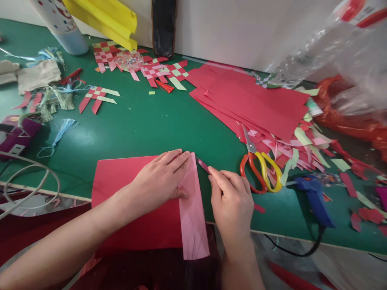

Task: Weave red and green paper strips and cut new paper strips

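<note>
A large red paper sheet (pixel 130 219) lies at the front of the green table, its near part sticking out past the edge. Along its right side runs a pink paper band (pixel 195 225), creased towards its near end; whether it is a fold or a separate strip I cannot tell. My left hand (pixel 165 177) rests flat across the sheet, fingertips on the top of the band. My right hand (pixel 232 197) is closed around a slim craft knife (pixel 203 164) with a pinkish handle. The knife's thin tip is beside the band's upper right corner.
Orange-and-yellow scissors (pixel 262 173) lie right of my right hand, near a blue glue gun (pixel 314 199). Behind them are stacked red sheets (pixel 248 100) and paper scraps. Woven paper pieces (pixel 97 94), tassels (pixel 62 131) and a phone (pixel 163 28) are farther back and left.
</note>
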{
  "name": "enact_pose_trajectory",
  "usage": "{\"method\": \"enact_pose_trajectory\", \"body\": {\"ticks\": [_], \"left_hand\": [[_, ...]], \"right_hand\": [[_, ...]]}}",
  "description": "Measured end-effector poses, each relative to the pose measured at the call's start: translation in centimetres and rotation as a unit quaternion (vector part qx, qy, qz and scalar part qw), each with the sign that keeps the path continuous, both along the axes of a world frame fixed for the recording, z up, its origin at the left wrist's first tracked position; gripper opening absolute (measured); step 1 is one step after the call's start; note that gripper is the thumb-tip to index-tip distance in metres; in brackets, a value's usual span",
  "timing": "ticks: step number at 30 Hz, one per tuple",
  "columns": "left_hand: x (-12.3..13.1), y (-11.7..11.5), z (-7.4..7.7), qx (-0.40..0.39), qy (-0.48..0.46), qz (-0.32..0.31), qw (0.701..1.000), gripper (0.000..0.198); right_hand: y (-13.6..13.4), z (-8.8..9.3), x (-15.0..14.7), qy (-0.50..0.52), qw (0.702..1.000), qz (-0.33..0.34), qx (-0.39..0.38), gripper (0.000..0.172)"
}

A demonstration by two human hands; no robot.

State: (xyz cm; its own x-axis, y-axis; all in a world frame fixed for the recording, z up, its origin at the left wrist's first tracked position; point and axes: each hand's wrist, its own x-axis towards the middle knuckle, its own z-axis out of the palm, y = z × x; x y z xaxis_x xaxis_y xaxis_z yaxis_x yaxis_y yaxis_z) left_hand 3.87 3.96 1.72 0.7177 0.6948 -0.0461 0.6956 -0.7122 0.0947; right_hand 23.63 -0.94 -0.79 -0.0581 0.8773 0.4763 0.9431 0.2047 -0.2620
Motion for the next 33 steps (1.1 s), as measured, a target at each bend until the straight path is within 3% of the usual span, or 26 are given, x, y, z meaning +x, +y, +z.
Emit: {"method": "enact_pose_trajectory", "body": {"ticks": [7, 13, 17, 22, 25, 29, 33], "left_hand": [[-0.1, 0.0, -0.1, -0.007, -0.007, -0.002, 1.0, 0.085], [-0.2, 0.1, -0.4, -0.004, -0.006, -0.005, 1.0, 0.086], [-0.4, 0.1, -0.6, -0.014, -0.021, -0.001, 1.0, 0.085], [-0.7, 0.1, -0.9, -0.013, -0.043, 0.012, 0.999, 0.079], [-0.8, 0.0, -1.1, -0.017, -0.051, 0.023, 0.998, 0.084], [-0.6, 0.0, -0.9, -0.03, -0.049, 0.026, 0.998, 0.085], [-0.7, 0.0, -0.5, -0.033, -0.043, 0.027, 0.998, 0.072]], "right_hand": [[0.3, 0.0, -0.3, -0.012, 1.0, 0.013, -0.004, 0.022], [0.9, -0.4, 1.4, -0.008, 0.998, -0.053, 0.027, 0.022], [1.1, -0.2, 1.5, -0.008, 0.999, -0.045, 0.025, 0.025], [-1.2, 1.1, 1.0, 0.045, 0.998, 0.018, 0.029, 0.032], [-4.0, 1.8, 0.7, 0.049, 0.996, 0.077, -0.016, 0.042], [-7.9, 1.7, 0.2, -0.04, 0.975, 0.199, -0.092, 0.061], [-9.5, 0.3, 0.3, -0.118, 0.967, 0.214, -0.076, 0.05]]}}
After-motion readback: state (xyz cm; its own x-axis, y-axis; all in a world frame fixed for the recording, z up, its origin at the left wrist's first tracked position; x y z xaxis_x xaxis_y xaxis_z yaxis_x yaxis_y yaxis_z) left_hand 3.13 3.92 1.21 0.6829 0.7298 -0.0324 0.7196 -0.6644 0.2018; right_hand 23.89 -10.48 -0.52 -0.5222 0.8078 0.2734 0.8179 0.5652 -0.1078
